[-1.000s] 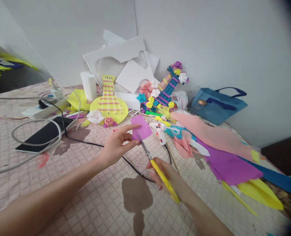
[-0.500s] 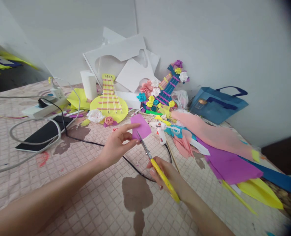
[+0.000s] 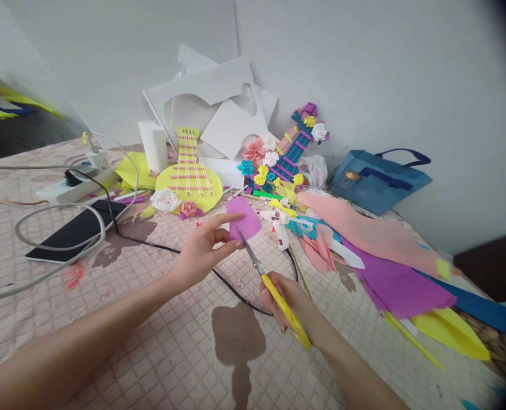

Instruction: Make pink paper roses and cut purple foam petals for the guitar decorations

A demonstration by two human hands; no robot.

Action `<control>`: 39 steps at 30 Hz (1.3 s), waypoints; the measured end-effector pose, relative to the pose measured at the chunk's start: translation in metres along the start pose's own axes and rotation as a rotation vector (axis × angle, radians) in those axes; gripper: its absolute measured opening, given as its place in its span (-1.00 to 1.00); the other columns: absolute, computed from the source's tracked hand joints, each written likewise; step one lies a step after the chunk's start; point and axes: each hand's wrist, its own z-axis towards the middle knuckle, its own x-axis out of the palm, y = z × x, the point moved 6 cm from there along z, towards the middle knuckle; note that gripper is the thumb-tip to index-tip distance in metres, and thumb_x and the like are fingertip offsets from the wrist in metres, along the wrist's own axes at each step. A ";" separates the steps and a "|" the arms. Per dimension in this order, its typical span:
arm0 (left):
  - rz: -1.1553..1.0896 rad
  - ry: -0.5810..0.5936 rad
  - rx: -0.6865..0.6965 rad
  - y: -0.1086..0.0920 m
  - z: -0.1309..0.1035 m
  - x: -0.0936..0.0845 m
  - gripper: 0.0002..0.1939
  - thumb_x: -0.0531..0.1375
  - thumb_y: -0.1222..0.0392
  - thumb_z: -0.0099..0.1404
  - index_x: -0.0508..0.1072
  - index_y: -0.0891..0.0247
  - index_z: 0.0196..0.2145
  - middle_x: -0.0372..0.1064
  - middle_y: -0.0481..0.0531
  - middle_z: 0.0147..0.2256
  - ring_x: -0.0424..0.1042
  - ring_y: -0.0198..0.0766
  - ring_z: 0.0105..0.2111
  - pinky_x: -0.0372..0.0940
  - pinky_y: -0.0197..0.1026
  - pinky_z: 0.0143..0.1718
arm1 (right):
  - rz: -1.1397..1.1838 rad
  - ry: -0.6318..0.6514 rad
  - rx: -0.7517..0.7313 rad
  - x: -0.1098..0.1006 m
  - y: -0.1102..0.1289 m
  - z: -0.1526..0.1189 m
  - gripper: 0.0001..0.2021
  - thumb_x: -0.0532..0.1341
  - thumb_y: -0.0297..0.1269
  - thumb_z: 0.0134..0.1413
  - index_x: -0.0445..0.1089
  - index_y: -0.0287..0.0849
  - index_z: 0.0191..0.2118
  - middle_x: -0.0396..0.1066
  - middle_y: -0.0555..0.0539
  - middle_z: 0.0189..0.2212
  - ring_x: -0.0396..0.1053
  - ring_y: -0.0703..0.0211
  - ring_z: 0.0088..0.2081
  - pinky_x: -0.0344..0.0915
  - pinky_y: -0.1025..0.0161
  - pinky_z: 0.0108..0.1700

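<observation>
Pinched between the thumb and fingers of my left hand (image 3: 208, 245) is a small piece of purple crepe paper (image 3: 246, 219), held up above the table. My right hand (image 3: 289, 299) is closed round the yellow handles of a pair of scissors (image 3: 274, 293). Their metal blades point up and away, with the tips at the lower edge of the paper, close to my left thumb. A white glue gun (image 3: 280, 233) lies just beyond the scissors. Behind the paper stands a yellow paper guitar (image 3: 193, 182) with white strings and paper flowers at its base.
A blue flower-covered guitar (image 3: 295, 151) leans at the back beside white board offcuts (image 3: 231, 128). Crepe paper sheets (image 3: 372, 233) and a blue bag (image 3: 376, 182) lie right. At left are a power strip (image 3: 71, 188), a tablet (image 3: 77, 230) and looping cables; a black cord crosses the middle.
Almost nothing differs. The fingers of my right hand have shifted slightly on the scissors, and the whole view has moved a little.
</observation>
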 end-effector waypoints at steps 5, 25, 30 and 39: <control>-0.039 0.005 0.003 0.001 0.001 0.000 -0.53 0.29 0.27 0.16 0.37 0.27 0.05 0.46 0.08 -0.16 0.48 -0.28 -0.31 0.38 -0.20 -0.21 | 0.016 -0.026 0.050 0.001 -0.007 0.002 -0.59 0.22 0.10 0.01 0.09 -0.11 -0.49 0.01 0.17 -0.66 -0.09 0.45 -0.70 -0.09 0.41 -0.70; 0.001 0.025 0.023 -0.001 0.005 -0.006 -0.60 0.22 0.20 0.27 0.35 0.29 0.06 0.35 -0.04 -0.48 0.32 -0.34 -0.46 0.20 -0.28 -0.44 | 0.048 0.023 0.069 0.003 -0.002 -0.001 -0.58 0.18 0.14 0.01 0.13 -0.13 -0.44 0.08 0.18 -0.64 -0.04 0.49 -0.79 -0.03 0.44 -0.80; -0.008 0.053 -0.002 0.000 0.004 -0.004 -0.59 0.22 0.20 0.26 0.34 0.28 0.06 0.30 -0.07 -0.54 0.30 -0.33 -0.49 0.17 -0.26 -0.46 | -0.030 0.046 -0.006 0.003 0.010 -0.003 -0.64 0.16 0.07 0.06 0.11 -0.12 -0.43 0.01 0.18 -0.66 -0.06 0.46 -0.73 0.00 0.43 -0.73; -0.049 0.097 -0.009 -0.005 0.003 0.000 -0.53 0.22 0.25 0.24 0.29 0.35 0.10 0.27 -0.10 -0.56 0.33 -0.34 -0.49 0.23 -0.26 -0.43 | -0.080 0.079 -0.066 0.001 0.004 -0.005 -0.57 -0.01 0.19 0.17 0.19 -0.14 -0.33 0.04 0.13 -0.61 0.01 0.37 -0.61 0.13 0.39 -0.58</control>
